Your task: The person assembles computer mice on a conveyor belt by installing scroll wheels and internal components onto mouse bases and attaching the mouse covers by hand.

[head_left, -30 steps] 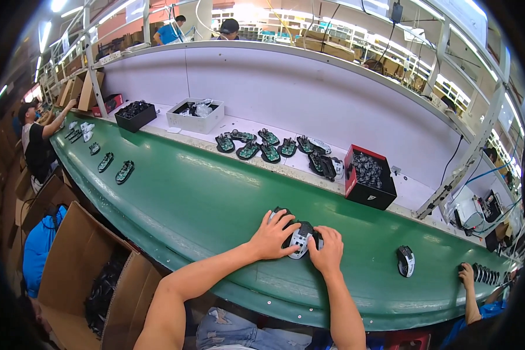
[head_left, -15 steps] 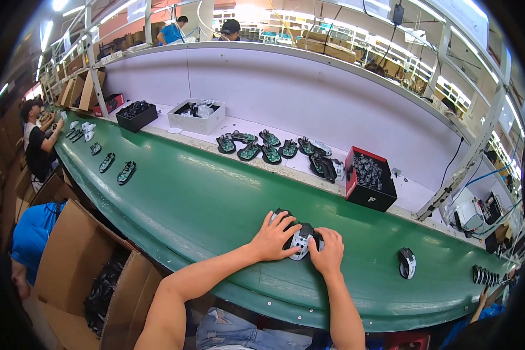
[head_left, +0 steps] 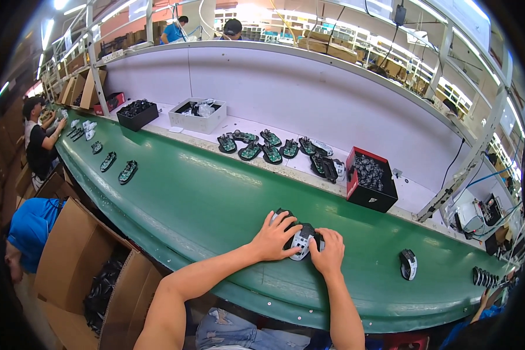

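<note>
My left hand (head_left: 269,238) curls over black-and-white computer mice on the green belt, its fingers on a dark mouse (head_left: 282,212) and its thumb beside a middle one. This middle mouse (head_left: 301,241), pale grey with dark square openings and a black top, lies between my two hands. From the other side my right hand (head_left: 329,251) closes around it, thumb along its edge and fingers over a dark part at its right. My fingers partly hide the grouped mice, so their exact number is unclear. Farther right, a single black-and-white mouse (head_left: 408,264) lies apart.
Open mouse bases with green circuit boards (head_left: 272,154) line the ledge beyond the belt (head_left: 204,201). A black-and-red box (head_left: 374,198) of small dark parts, a white box (head_left: 199,121) and a black bin (head_left: 139,123) stand there. An open carton (head_left: 70,262) is at lower left, near a person in blue (head_left: 34,224).
My hands and the mice between them stay in place. The person in blue at the lower left has shifted slightly leftward.
</note>
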### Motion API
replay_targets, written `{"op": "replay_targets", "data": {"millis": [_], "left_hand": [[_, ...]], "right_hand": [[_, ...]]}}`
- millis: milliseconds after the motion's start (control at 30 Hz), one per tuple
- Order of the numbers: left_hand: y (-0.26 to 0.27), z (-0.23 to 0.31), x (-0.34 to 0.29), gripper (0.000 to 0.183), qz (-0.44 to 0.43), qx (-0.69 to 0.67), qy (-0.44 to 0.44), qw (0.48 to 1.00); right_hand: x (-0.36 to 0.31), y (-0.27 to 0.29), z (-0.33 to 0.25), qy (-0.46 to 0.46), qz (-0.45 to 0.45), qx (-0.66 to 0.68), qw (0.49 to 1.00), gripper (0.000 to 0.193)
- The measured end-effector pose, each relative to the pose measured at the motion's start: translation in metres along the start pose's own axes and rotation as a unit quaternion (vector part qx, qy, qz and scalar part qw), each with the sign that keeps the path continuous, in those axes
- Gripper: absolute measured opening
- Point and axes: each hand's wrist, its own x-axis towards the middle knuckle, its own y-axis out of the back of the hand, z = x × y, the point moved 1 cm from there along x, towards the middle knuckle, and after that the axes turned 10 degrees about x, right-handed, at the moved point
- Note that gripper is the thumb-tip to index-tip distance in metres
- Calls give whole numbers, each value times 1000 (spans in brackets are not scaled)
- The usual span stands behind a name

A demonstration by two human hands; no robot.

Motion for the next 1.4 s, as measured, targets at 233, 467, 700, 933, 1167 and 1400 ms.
{"op": "replay_targets", "data": {"millis": [233, 467, 700, 933, 1167, 1400], "left_hand": [[4, 0, -1, 61, -7, 3, 0, 1000], [0, 1, -2, 61, -8, -1, 0, 1000], [3, 0, -2, 62, -16, 3, 2, 1000], [2, 0, 0, 62, -11, 3, 0, 1000], [1, -1, -1, 61, -16, 1, 1, 1000], [3, 1, -1, 61, -14, -3, 0, 1000]], "right_hand": [[1, 0, -4, -4, 2, 1, 1000, 32], [-2, 1, -3, -10, 0, 3, 1000, 32], [0, 1, -6, -12, -2, 5, 1000, 31], [1, 2, -5, -11, 0, 0, 1000, 31], [0, 1, -4, -9, -2, 4, 1000, 31], [1, 2, -5, -14, -3, 2, 1000, 31]]}}
